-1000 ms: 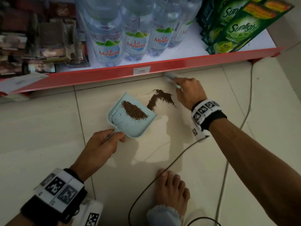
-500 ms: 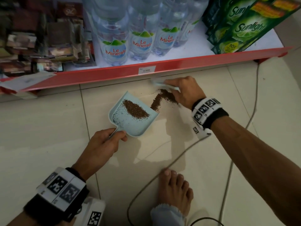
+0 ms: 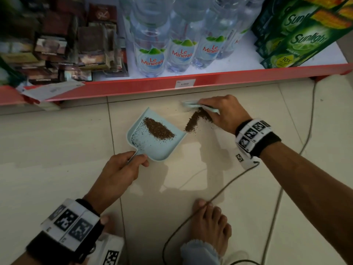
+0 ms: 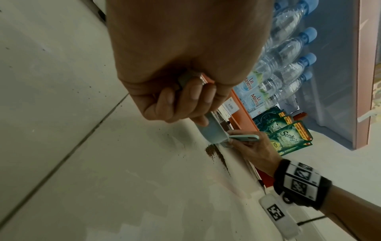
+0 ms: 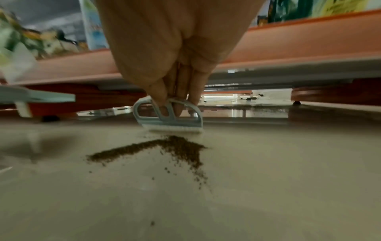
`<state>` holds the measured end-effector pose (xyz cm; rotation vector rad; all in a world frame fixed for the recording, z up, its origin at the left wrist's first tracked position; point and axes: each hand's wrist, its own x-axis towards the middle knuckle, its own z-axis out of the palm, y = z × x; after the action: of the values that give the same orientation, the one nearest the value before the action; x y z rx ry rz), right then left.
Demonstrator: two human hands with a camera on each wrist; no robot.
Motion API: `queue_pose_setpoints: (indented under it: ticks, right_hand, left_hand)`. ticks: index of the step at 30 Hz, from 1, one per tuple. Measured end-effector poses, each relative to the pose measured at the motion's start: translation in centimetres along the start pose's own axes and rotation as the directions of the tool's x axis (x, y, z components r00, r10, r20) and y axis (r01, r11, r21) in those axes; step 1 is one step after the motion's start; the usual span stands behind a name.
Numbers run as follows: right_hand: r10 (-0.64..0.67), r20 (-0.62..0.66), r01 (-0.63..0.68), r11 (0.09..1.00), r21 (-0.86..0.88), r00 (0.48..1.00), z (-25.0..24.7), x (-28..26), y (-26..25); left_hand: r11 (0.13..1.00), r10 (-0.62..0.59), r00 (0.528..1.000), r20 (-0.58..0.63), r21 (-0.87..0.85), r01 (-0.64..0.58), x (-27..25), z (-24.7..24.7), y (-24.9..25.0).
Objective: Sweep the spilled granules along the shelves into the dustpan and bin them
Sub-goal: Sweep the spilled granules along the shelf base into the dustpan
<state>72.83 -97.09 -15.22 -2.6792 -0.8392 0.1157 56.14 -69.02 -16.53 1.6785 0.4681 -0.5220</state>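
The left hand [image 3: 119, 170] grips the dustpan [image 3: 155, 133] handle on the floor; granules [image 3: 158, 129] lie inside it. The right hand [image 3: 222, 113] pinches the brush [image 5: 168, 115], seemingly touching the tile, behind the pile [image 3: 196, 119] just beside the dustpan's lip.

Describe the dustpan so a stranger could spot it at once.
Start at the red shelf edge below the water bottles. On the floor tiles in front lies the dustpan, its handle gripped by the left hand. It is pale blue, with brown granules inside.
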Motion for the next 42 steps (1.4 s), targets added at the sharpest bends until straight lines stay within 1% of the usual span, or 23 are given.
queue_pose_setpoints:
  ticks: [1, 3, 5, 6, 8, 10, 12, 14, 16, 18, 20, 22, 24, 25, 26, 27, 30, 32, 35, 37, 39, 40, 42]
  right_hand:
    - [-0.02, -0.037, 0.019, 1.0, -0.012, 0.999, -0.3, -0.3, 0.1]
    - [0.006, -0.116, -0.016, 0.996, -0.086, 0.993, -0.5, -0.6, 0.4]
    - [0.103, -0.157, -0.134, 0.971, -0.2, 0.982, 0.1, 0.1, 0.4]
    - [0.162, -0.164, -0.197, 0.953, -0.23, 0.973, 0.5, 0.7, 0.3]
    - [0.23, -0.153, -0.26, 0.94, -0.221, 0.961, 1.5, 2.0, -0.4]
    - [0.213, -0.092, -0.227, 0.956, -0.188, 0.973, 2.2, 2.8, -1.0]
    - [0.118, -0.011, -0.119, 0.989, -0.093, 0.993, 2.1, 2.6, -1.1]
    - [-0.004, -0.031, 0.005, 0.999, 0.031, 1.0, 1.2, 1.8, -1.1]
    - [-0.072, -0.107, 0.075, 0.997, 0.024, 0.992, 0.3, 1.5, -0.7]
    - [-0.086, -0.144, 0.078, 0.995, -0.055, 0.986, 0.3, 1.8, -0.7]
    - [-0.086, -0.132, 0.071, 0.991, -0.112, 0.988, 0.9, 2.3, -1.6]
    - [-0.078, -0.053, 0.07, 0.988, -0.14, 0.996, 1.6, 2.5, -2.4]
    - [-0.059, 0.056, 0.064, 0.993, -0.099, 0.997, 1.4, 2.1, -2.0]
    - [-0.062, 0.08, 0.067, 0.996, -0.059, 0.995, 1.0, 1.6, -1.5]
    - [-0.074, 0.072, 0.076, 0.997, -0.027, 0.995, 0.4, 1.3, -1.1]
    - [-0.094, 0.036, 0.094, 0.995, -0.012, 0.995, -0.3, 0.9, -0.8]
    - [-0.152, -0.078, 0.151, 0.988, -0.021, 0.985, -1.0, 0.8, -0.8]
    - [-0.174, -0.086, 0.172, 0.985, -0.033, 0.981, -0.2, 1.8, -1.8]
    - [-0.145, -0.014, 0.144, 0.989, -0.029, 0.989, 1.2, 3.4, -4.0]
    - [-0.133, 0.088, 0.139, 0.988, -0.069, 0.987, 1.5, 3.3, -4.2]
    - [-0.129, 0.196, 0.142, 0.989, -0.049, 0.972, 1.2, 1.8, -3.1]
    - [-0.142, 0.217, 0.152, 0.988, -0.031, 0.966, 0.8, 0.9, -2.4]
    - [-0.19, 0.176, 0.197, 0.98, -0.021, 0.966, -0.4, -0.8, -0.9]
  left_hand:
    - [1.0, -0.002, 1.0, -0.005, -0.001, 0.002, -0.1, -0.1, -0.1]
    - [1.0, -0.014, 1.0, -0.016, -0.006, 0.014, -0.3, -0.3, -0.3]
    - [1.0, -0.024, 0.999, -0.026, -0.001, 0.024, -0.4, -0.3, -0.4]
    - [1.0, -0.023, 0.999, -0.027, 0.004, 0.023, -0.5, -0.3, -0.4]
    - [1.0, -0.017, 1.0, -0.022, 0.014, 0.017, -0.7, -0.2, -0.3]
    - [1.0, -0.011, 1.0, -0.021, 0.015, 0.012, -0.7, -0.3, -0.2]
    - [1.0, -0.005, 1.0, -0.03, 0.013, 0.005, -0.9, -0.5, -0.1]
    - [1.0, 0.002, 0.999, -0.034, 0.01, -0.001, -1.1, -0.9, -0.1]
    - [1.0, 0.0, 0.999, -0.04, 0.004, 0.0, -1.2, -1.1, -0.3]
    - [1.0, -0.011, 0.999, -0.046, 0.002, 0.011, -1.2, -1.1, -0.6]
    - [1.0, -0.02, 0.999, -0.045, 0.007, 0.021, -1.1, -0.9, -0.7]
    - [1.0, -0.019, 0.999, -0.037, 0.019, 0.019, -1.2, -0.7, -0.6]
    - [1.0, -0.005, 0.999, -0.032, 0.026, 0.006, -1.2, -0.7, -0.6]
    - [1.0, 0.0, 0.999, -0.033, 0.026, 0.0, -1.2, -0.9, -0.5]
    - [1.0, 0.004, 0.999, -0.038, 0.023, -0.003, -1.2, -1.0, -0.5]
    - [1.0, 0.004, 0.999, -0.044, 0.02, -0.004, -1.2, -1.2, -0.6]
    - [1.0, -0.008, 0.998, -0.055, 0.01, 0.008, -1.2, -1.3, -1.1]
    - [1.0, -0.013, 0.999, -0.046, 0.009, 0.014, -1.2, -1.1, -1.3]
    - [1.0, -0.013, 0.999, -0.033, 0.024, 0.014, -1.2, -0.8, -1.3]
    - [1.0, -0.008, 0.999, -0.037, 0.03, 0.009, -1.1, -0.8, -1.3]
    - [1.0, -0.001, 0.999, -0.052, 0.019, 0.002, -1.1, -1.1, -1.3]
    - [1.0, -0.002, 0.998, -0.06, 0.013, 0.003, -1.2, -1.2, -1.4]
    - [1.0, -0.012, 0.997, -0.072, -0.005, 0.011, -1.3, -1.4, -1.6]
